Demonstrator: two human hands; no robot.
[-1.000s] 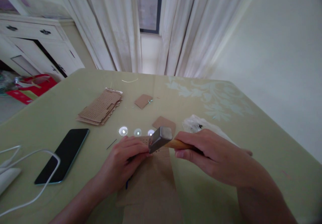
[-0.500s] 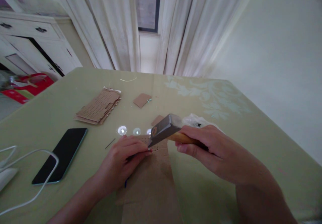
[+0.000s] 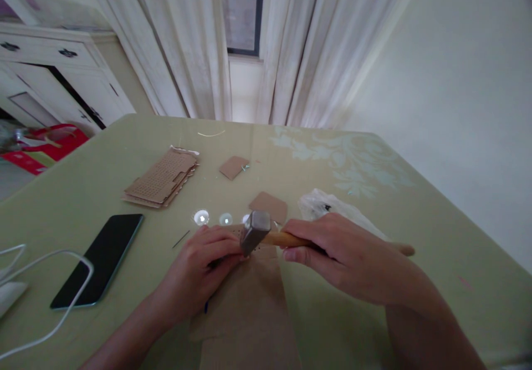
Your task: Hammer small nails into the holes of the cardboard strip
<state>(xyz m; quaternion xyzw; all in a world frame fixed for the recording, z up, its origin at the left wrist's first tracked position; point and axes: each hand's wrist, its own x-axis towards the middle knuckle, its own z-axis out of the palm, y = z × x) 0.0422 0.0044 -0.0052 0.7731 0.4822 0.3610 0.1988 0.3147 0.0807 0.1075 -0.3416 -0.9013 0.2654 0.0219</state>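
My right hand (image 3: 338, 253) is wrapped around the wooden handle of a hammer (image 3: 256, 230). Its grey metal head stands right by the fingertips of my left hand (image 3: 201, 267), and the handle's far end pokes out past my right wrist. The fingers of my left hand are pinched together over a strip of brown cardboard (image 3: 253, 309). Whatever they hold is hidden behind the hammer head and too small to name. Rows of small holes show at the far end of the strip. A dark blue thing peeks out under my left hand.
A stack of perforated cardboard (image 3: 162, 176) lies at the back left, above a black phone (image 3: 100, 262) and a white cable (image 3: 62, 325). Beyond my hands are two small cardboard pieces (image 3: 234, 167) and a clear plastic bag (image 3: 332, 204). A thin dark needle-like rod (image 3: 181, 239) lies left.
The hammer head has come down and turned more upright beside my left fingers. More of the nearer cardboard piece and the handle's end now show. My left hand has barely moved.
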